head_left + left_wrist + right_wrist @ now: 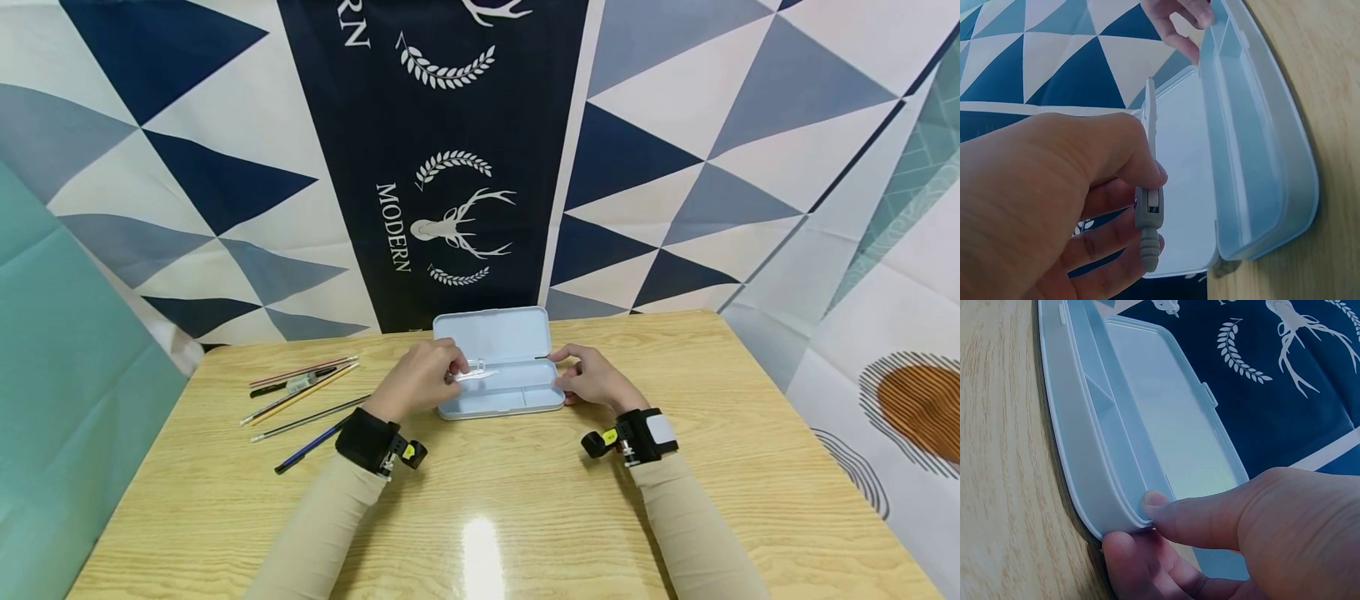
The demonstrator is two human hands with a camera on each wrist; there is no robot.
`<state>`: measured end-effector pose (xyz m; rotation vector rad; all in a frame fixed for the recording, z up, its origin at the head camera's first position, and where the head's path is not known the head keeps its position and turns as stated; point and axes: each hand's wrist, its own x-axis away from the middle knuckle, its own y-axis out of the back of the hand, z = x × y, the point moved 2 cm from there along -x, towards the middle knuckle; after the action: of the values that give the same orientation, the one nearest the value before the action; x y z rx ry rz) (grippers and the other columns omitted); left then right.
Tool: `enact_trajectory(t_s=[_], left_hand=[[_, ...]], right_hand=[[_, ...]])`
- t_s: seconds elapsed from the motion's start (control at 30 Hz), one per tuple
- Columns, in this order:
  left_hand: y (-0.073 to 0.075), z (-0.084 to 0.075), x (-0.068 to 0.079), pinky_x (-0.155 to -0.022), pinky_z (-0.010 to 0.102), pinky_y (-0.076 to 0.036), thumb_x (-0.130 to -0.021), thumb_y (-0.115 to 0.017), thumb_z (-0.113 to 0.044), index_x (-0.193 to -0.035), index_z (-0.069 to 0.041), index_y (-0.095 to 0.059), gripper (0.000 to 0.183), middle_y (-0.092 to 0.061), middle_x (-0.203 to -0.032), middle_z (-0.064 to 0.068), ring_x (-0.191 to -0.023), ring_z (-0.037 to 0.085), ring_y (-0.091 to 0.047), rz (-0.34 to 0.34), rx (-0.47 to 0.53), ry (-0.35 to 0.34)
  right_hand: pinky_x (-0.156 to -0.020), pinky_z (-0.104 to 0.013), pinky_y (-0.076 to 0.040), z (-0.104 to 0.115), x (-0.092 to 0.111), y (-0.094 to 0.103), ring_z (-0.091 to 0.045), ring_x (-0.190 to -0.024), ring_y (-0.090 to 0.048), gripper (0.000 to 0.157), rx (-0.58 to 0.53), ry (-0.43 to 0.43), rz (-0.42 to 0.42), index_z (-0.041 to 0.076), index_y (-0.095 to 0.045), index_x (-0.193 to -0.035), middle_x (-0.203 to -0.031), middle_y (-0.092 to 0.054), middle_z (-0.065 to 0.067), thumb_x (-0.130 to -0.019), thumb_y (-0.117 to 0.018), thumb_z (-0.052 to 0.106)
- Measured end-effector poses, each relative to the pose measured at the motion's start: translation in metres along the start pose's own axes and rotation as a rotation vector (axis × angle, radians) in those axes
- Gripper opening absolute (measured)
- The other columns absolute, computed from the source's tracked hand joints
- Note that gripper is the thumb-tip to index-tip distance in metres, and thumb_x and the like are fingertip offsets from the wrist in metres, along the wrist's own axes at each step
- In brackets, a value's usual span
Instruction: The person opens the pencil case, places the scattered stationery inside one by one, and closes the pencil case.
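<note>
A light blue pencil case (543, 404) lies open on the table, its lid (495, 332) tilted back against the wall cloth. Dividers split its tray into compartments. My left hand (420, 377) is above the tray's left end and pinches a drawing compass (1151, 119) with white legs, a grey hinge and a ribbed grey knob. The compass legs point right, over the tray. At the case's right end, my right hand (597, 379) grips the wall, with the thumb (1194, 515) inside the rim and the fingers outside.
Left of the case lie several pencils and pens, among them a yellow pencil (315, 393), a dark pencil (311, 418) and a blue pen (309, 447). The table (525, 517) meets a patterned cloth (480, 167) at the back.
</note>
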<state>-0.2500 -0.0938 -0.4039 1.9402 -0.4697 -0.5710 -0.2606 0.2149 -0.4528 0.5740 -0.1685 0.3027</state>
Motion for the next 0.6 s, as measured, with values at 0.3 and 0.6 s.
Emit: enact_trajectory(t_s=[0.3,0.6], left_hand=[[-0.011,-0.002,-0.002,-0.077,0.025,-0.051,-0.089,-0.080,0.001,-0.101,-0.006,-0.082,0.014,-0.075,-0.096,0.005,-0.082,0.013,-0.060,0.010,0.000,-0.015],[-0.044,0.022,-0.005,-0.079,0.028,-0.058,-0.089,-0.076,0.000,-0.104,-0.006,-0.083,0.018,-0.077,-0.099,0.005,-0.086,0.013,-0.065,-0.002,0.059,-0.079]], right_hand=[[-0.064,-0.022,-0.059,-0.002,-0.001,0.000,-0.013,-0.068,-0.065,0.046,-0.006,-0.004,0.004,-0.007,-0.056,-0.153,-0.084,-0.063,-0.006,-0.108,-0.067,-0.002],[-0.064,-0.023,-0.058,-0.001,-0.002,0.000,-0.014,-0.069,-0.065,0.047,0.002,-0.002,0.004,-0.006,-0.057,-0.153,-0.084,-0.064,-0.007,-0.108,-0.067,-0.001]])
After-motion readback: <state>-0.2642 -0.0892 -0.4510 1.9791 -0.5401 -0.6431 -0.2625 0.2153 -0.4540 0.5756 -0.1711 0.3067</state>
